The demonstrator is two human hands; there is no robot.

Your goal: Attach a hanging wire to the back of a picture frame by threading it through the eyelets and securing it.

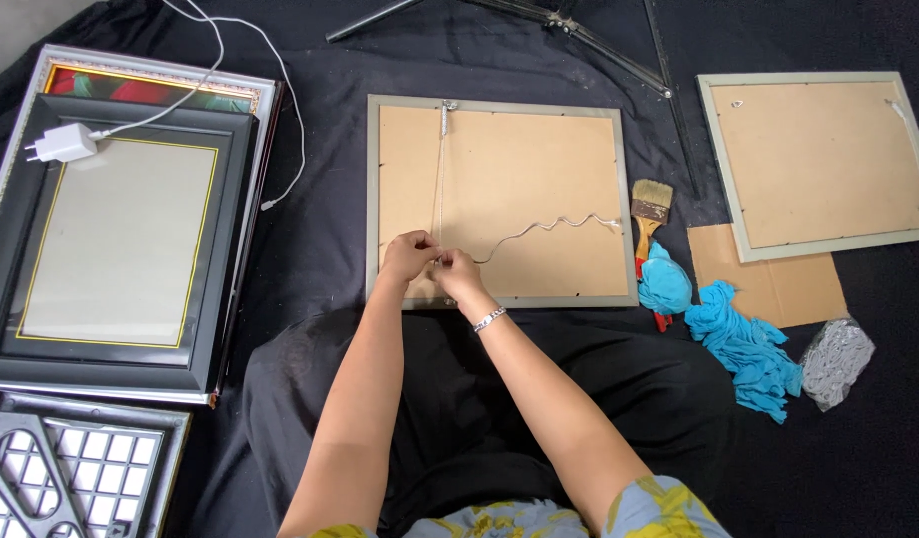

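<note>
Black cloth (pixel 320 229) floor covering: grey picture frame (pixel 499 202) lying face-down, backing up, exposing its wavy hanging wire (pixel 539 231), pinched together at the lower edge by left hand (pixel 409 254) and right hand (pixel 459 271).

Paintbrush (pixel 651 211) between two frame backs (pixel 499 199) (pixel 818 159), cloths (pixel 743 344) nearer.

On a black cloth (pixel 320 229), the left hand (pixel 409 254) and the right hand (pixel 459 274) meet and pinch a wavy wire (pixel 539 231) over the brown back of a grey picture frame (pixel 499 199), with a paintbrush (pixel 649 209) and blue rags (pixel 743 344) lying at its right.
</note>
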